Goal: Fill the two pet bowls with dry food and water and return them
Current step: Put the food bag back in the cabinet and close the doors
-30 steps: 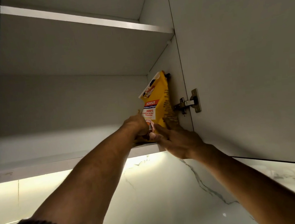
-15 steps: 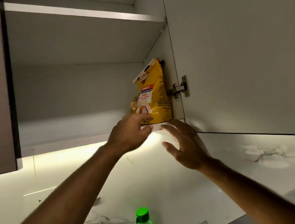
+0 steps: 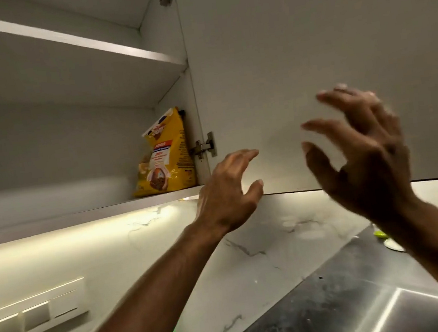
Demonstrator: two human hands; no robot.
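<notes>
At nine o'clock a bank of wall switches point(image 3: 35, 315) sits under the lit strip on the marble wall. Above it the wall cupboard stands open, its lower shelf point(image 3: 80, 214) bare except at the far right end. There the yellow bag of dry food point(image 3: 165, 155) stands upright, tucked into the corner against the cupboard's side panel, just left of the door hinge point(image 3: 205, 146); it looks parked where it is stored, out of the way and easy to reach.

Neither hand touches the bag. The left hand point(image 3: 226, 192) hangs at about six o'clock from the hinge, just below the shelf edge, fingers spread and relaxed, its grip apart and holding nothing. The right hand point(image 3: 360, 154) is raised at three o'clock in front of the open cupboard door point(image 3: 307, 44), fingers splayed and loosely bent, also holding nothing; it may be touching the door, but motion blur leaves that unclear. Its place suggests the door is about to be swung shut.

At five o'clock lies the dark steel worktop point(image 3: 353, 301). The two pet bowls are not in view, so I cannot judge how full they are.
</notes>
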